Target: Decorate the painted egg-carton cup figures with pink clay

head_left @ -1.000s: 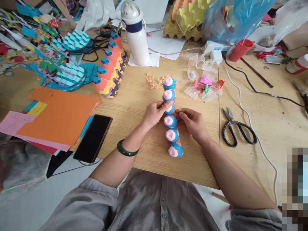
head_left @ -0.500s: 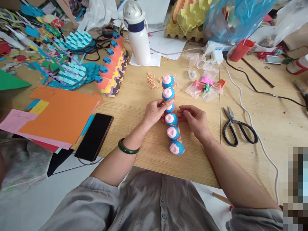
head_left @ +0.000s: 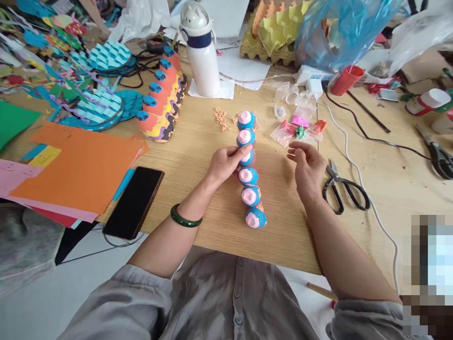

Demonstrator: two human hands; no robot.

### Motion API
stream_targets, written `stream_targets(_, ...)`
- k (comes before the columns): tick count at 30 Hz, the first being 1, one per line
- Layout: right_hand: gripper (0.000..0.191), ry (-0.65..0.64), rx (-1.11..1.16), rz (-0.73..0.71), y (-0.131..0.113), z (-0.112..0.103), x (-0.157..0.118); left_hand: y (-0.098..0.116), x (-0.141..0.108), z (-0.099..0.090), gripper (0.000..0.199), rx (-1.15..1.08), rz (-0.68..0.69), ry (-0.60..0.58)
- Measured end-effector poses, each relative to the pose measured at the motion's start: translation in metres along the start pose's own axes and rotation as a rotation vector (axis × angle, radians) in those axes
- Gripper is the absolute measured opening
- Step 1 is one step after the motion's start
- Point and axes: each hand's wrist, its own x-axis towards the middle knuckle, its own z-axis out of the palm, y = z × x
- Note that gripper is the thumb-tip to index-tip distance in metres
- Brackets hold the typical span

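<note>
A row of egg-carton cups (head_left: 247, 176), coated with blue clay and topped with pink clay blobs, runs lengthwise on the table in front of me. My left hand (head_left: 226, 163) grips it from the left, thumb over the third cup from the far end. To the right of the row, my right hand (head_left: 307, 167) hovers with slightly bent fingers apart and nothing visible in them. It is just below small plastic bags (head_left: 282, 133) with pink, green (head_left: 300, 132) and red clay. Black-handled scissors (head_left: 341, 184) lie to its right, partly behind the hand.
A finished-looking orange, yellow and black egg-carton piece (head_left: 163, 97) stands left of a white bottle (head_left: 203, 56). Orange scraps (head_left: 221, 118) lie beyond the row. A phone (head_left: 134, 203), coloured paper (head_left: 81, 165), a white cable (head_left: 348, 141) and a red cup (head_left: 347, 80) surround the work area.
My right hand has moved away from the row, to the right and slightly forward, toward the small clay bags. My left hand keeps its hold on the egg-carton row.
</note>
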Motion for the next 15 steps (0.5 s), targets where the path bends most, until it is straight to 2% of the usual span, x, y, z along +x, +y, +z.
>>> stream_targets(4,0.02,-0.04,-0.056,0.127,0.009,0.007,0.011,0.0,0.001,-0.002,0.058,-0.006,-0.05,-0.002)
stream_targets(7,0.021,-0.218,0.116,0.239,0.002,0.028,0.025,-0.001,0.002,-0.005,0.057,0.027,-0.068,-0.026)
stream_targets(9,0.025,-0.304,0.291,0.223,-0.008,0.043,0.036,-0.002,0.003,-0.006,0.057,0.03,-0.069,-0.04)
stream_targets(11,0.025,-0.32,0.406,0.162,-0.02,0.052,0.043,-0.002,0.002,-0.006,0.057,0.027,-0.051,-0.046)
stream_targets(15,0.017,-0.306,0.338,0.158,-0.024,0.043,0.04,-0.002,0.0,-0.002,0.053,0.026,0.021,-0.09)
